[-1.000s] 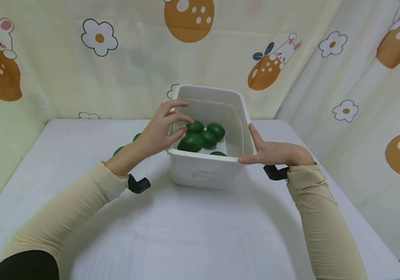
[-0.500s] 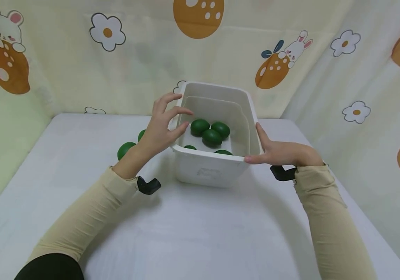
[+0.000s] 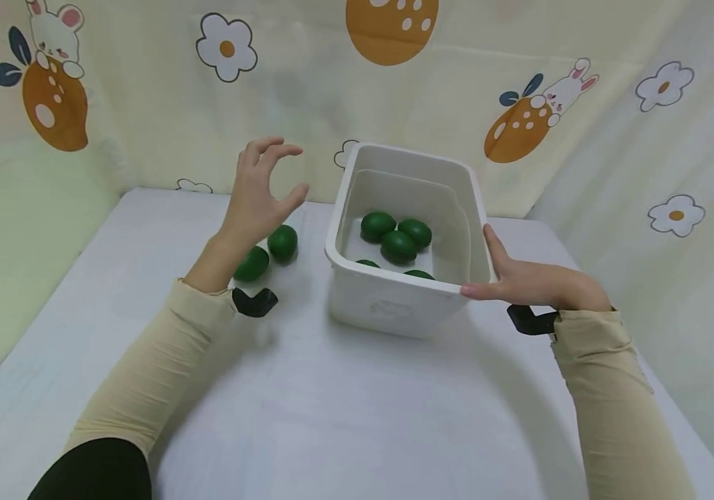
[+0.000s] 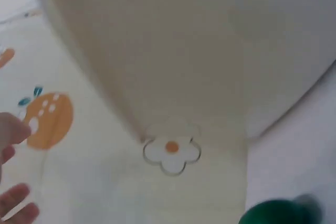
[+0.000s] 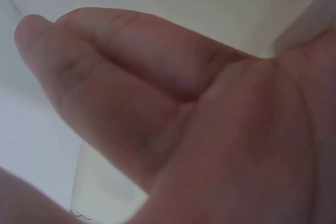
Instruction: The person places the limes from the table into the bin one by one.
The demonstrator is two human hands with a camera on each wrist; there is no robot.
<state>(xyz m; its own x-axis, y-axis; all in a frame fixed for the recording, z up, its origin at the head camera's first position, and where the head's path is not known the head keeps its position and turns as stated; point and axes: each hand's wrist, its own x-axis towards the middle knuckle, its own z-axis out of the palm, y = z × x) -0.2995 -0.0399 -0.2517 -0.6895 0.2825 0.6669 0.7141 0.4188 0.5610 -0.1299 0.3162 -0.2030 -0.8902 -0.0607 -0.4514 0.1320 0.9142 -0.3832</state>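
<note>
A white plastic bin [image 3: 394,305] stands tilted toward me in the head view. Inside it lie several smooth, dark green oval fruits [image 3: 399,247]; the near wall partly hides some. My right hand [image 3: 535,281] rests against the bin's near right corner, its thumb on the front rim and its straight fingers along the right side. To the bin's left, my left hand [image 3: 253,198] is raised with fingers spread and loosely bent, holding nothing. Below and beside it, two more green fruits, a nearer one [image 3: 252,264] and a farther one [image 3: 283,243], lie on the table.
A white cloth covers the table [image 3: 332,417]. Behind it and at both sides hangs a pale curtain [image 3: 144,104] printed with rabbits, orange fruits and flowers. Black camera mounts [image 3: 255,303] sit at both wrists.
My left hand has lifted away from the bin to the left. A fruit near that hand now lies in the bin with the others. The right hand stays at the bin's corner.
</note>
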